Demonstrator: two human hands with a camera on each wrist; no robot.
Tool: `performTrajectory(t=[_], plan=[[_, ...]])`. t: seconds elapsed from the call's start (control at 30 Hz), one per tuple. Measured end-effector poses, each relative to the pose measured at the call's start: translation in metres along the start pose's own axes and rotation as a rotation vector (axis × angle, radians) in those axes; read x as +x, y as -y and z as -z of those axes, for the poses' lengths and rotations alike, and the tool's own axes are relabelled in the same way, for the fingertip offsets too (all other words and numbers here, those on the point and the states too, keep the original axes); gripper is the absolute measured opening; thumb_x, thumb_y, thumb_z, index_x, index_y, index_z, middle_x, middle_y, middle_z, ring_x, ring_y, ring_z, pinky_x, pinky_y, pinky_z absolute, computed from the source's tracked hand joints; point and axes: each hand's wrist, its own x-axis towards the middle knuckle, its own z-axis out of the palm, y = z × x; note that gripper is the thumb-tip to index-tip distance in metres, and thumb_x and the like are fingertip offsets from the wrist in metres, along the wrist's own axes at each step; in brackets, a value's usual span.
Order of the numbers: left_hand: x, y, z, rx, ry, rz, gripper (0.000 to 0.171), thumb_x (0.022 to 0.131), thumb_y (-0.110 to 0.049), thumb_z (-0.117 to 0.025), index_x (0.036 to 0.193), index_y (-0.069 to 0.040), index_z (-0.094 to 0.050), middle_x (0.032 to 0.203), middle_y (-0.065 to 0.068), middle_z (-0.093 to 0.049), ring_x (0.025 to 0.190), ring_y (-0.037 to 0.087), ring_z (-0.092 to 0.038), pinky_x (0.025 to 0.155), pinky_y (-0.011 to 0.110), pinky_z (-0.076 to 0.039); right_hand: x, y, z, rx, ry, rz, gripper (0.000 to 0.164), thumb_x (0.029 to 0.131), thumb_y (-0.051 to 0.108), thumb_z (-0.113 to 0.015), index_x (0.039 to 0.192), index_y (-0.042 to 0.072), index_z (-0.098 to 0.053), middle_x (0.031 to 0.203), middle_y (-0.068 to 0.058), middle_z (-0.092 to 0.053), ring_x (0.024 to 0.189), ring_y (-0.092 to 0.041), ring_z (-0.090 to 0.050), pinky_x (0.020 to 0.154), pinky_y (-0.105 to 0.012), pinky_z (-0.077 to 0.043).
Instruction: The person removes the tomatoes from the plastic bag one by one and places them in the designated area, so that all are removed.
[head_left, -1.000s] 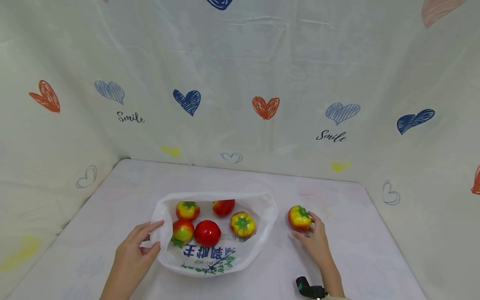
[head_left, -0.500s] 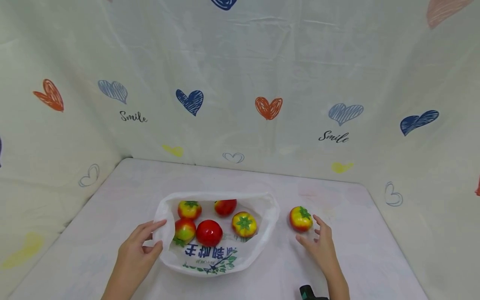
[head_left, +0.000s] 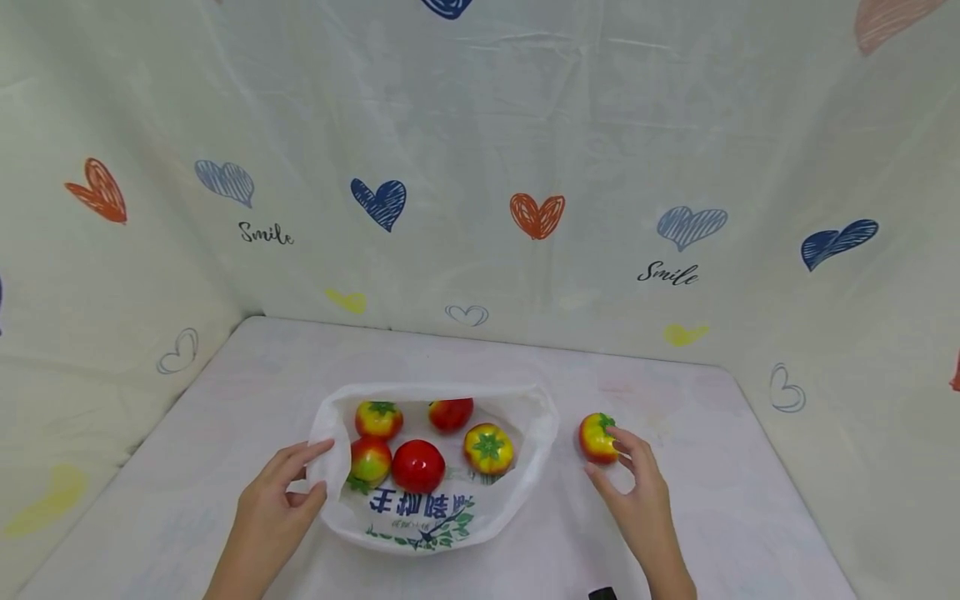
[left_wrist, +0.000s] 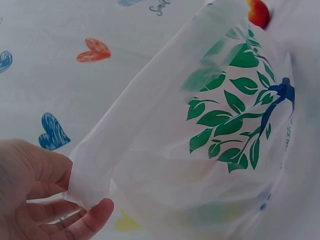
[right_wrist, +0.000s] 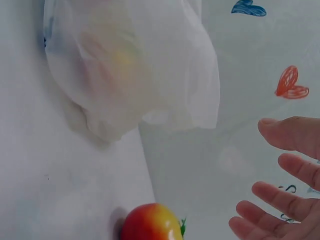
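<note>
My left hand pinches the left rim of a white plastic bag, printed with green leaves and dark lettering. The left wrist view shows the edge of the bag between thumb and fingers of the left hand. Through the bag's wide mouth several shiny red and yellow tomatoes are visible. One more tomato, with a green calyx, sits on the table right of the bag. My right hand is beside it with fingers spread; in the right wrist view the hand is apart from the tomato.
A white table carries the bag and the loose tomato. Behind and at the sides hangs a pale curtain with printed hearts. Part of a dark object shows at the bottom edge near the right wrist.
A second ago the right fingers were around the loose tomato; they drew back to the right, and now they are over its right side in the head view. The left hand keeps its hold.
</note>
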Motion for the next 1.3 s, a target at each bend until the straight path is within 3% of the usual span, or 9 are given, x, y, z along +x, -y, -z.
performTrajectory(t=[0.1, 0.27, 0.4, 0.6, 0.83, 1.07, 1.3], plan=[[0.000, 0.000, 0.000, 0.003, -0.004, -0.006, 0.050, 0.083, -0.003, -0.062, 0.132, -0.009, -0.051, 0.132, 0.020, -0.044, 0.092, 0.025, -0.055, 0.069, 0.025, -0.057, -0.002, 0.007, -0.003, 0.037, -0.001, 0.055, 0.052, 0.075, 0.009, -0.075, 0.122, 0.007, -0.053, 0.123, -0.007, -0.055, 0.109, -0.003, -0.049, 0.090, 0.003, -0.033], [0.000, 0.000, -0.001, 0.005, 0.000, -0.008, 0.050, 0.083, -0.003, -0.062, 0.132, -0.010, -0.051, 0.132, 0.020, -0.044, 0.090, 0.024, -0.055, 0.070, 0.025, -0.057, -0.005, 0.017, -0.009, 0.087, 0.007, 0.149, 0.051, 0.072, 0.006, -0.077, 0.119, 0.006, -0.056, 0.119, -0.005, -0.058, 0.109, 0.014, -0.042, 0.091, 0.003, -0.032], [0.001, -0.001, -0.002, 0.005, 0.003, -0.010, 0.051, 0.083, -0.003, -0.062, 0.132, -0.010, -0.051, 0.132, 0.020, -0.044, 0.090, 0.023, -0.055, 0.070, 0.026, -0.057, -0.007, 0.023, -0.014, 0.095, 0.040, 0.188, 0.047, 0.072, 0.006, -0.077, 0.115, 0.008, -0.060, 0.119, -0.003, -0.060, 0.112, 0.003, -0.049, 0.093, -0.004, -0.039], [0.000, 0.000, -0.002, 0.011, 0.002, -0.013, 0.050, 0.083, -0.004, -0.062, 0.132, -0.010, -0.051, 0.132, 0.020, -0.044, 0.087, 0.023, -0.056, 0.070, 0.026, -0.057, -0.010, 0.034, -0.023, 0.065, 0.100, 0.203, 0.038, 0.074, 0.010, -0.076, 0.109, 0.014, -0.063, 0.118, 0.002, -0.061, 0.109, -0.014, -0.056, 0.088, -0.032, -0.053], [0.001, 0.001, -0.001, 0.016, 0.004, -0.026, 0.050, 0.084, -0.004, -0.062, 0.132, -0.010, -0.051, 0.132, 0.020, -0.044, 0.091, 0.024, -0.056, 0.071, 0.027, -0.057, -0.010, 0.045, -0.036, 0.095, 0.150, 0.256, 0.036, 0.076, 0.010, -0.075, 0.109, 0.012, -0.063, 0.118, 0.002, -0.061, 0.108, -0.016, -0.058, 0.089, -0.034, -0.053], [0.002, 0.002, -0.001, 0.022, -0.003, -0.029, 0.050, 0.084, -0.005, -0.063, 0.132, -0.010, -0.051, 0.133, 0.020, -0.044, 0.093, 0.025, -0.055, 0.072, 0.027, -0.057, -0.010, 0.058, -0.044, 0.103, 0.208, 0.227, 0.035, 0.079, 0.013, -0.072, 0.112, 0.019, -0.062, 0.122, 0.005, -0.058, 0.111, -0.014, -0.056, 0.093, -0.035, -0.051], [0.004, 0.001, -0.002, 0.012, -0.004, -0.033, 0.050, 0.084, -0.004, -0.063, 0.132, -0.010, -0.052, 0.132, 0.020, -0.044, 0.094, 0.026, -0.056, 0.072, 0.027, -0.057, -0.009, 0.066, -0.047, 0.127, 0.219, 0.261, 0.034, 0.080, 0.014, -0.071, 0.112, 0.020, -0.061, 0.123, 0.004, -0.057, 0.115, -0.014, -0.055, 0.095, -0.036, -0.049]])
